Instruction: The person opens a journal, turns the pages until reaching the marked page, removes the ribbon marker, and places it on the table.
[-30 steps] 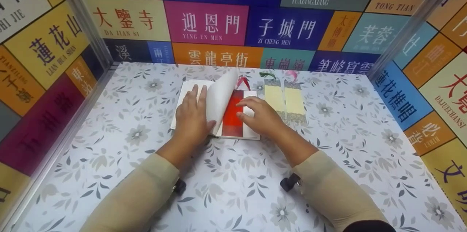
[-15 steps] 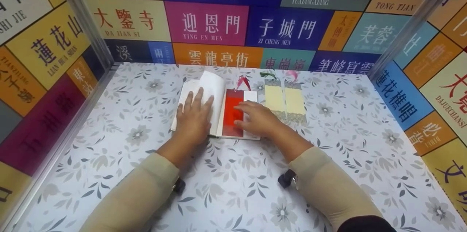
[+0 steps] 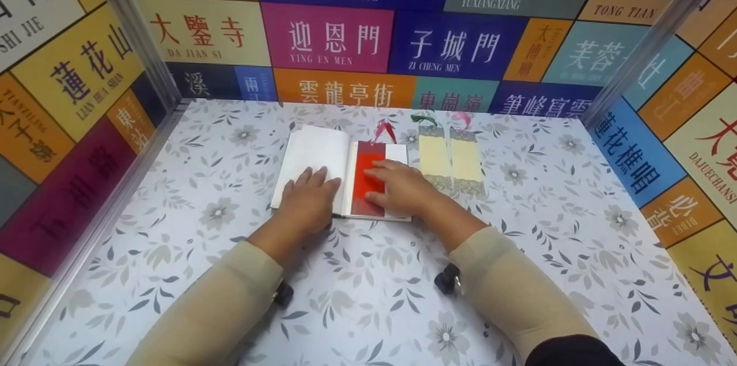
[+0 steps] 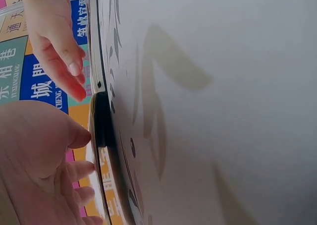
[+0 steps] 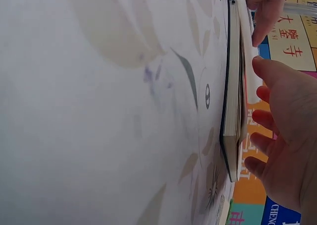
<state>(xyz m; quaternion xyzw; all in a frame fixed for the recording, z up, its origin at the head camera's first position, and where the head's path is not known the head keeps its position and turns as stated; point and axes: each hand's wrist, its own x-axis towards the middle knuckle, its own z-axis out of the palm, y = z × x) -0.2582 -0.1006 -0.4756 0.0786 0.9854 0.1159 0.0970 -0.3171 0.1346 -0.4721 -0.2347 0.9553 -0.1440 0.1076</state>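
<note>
An open book (image 3: pixel 316 150) lies flat on the table, its left page blank white. A red bookmark (image 3: pixel 368 157) with dark ends lies on the right page, its red ribbon (image 3: pixel 386 131) sticking out past the top edge. My left hand (image 3: pixel 306 200) rests on the lower left page with fingers spread. My right hand (image 3: pixel 404 189) is over the right page, its loosely bent fingers reaching onto the bookmark and covering part of it. In the right wrist view, the fingertips are close to the book (image 5: pixel 234 106); firm contact cannot be told.
Two pale yellow bookmarks with grey patterned ends, one with a green ribbon (image 3: pixel 424 119) and one with a pink ribbon (image 3: pixel 462 119), lie right of the book. The table (image 3: pixel 368 297) has a floral cover. Colourful sign-printed walls (image 3: pixel 328 38) enclose its back and sides.
The raised white page has turned over to the left and now lies flat. My left hand has slid down toward the near edge. My right hand has shifted slightly left over the bookmark.
</note>
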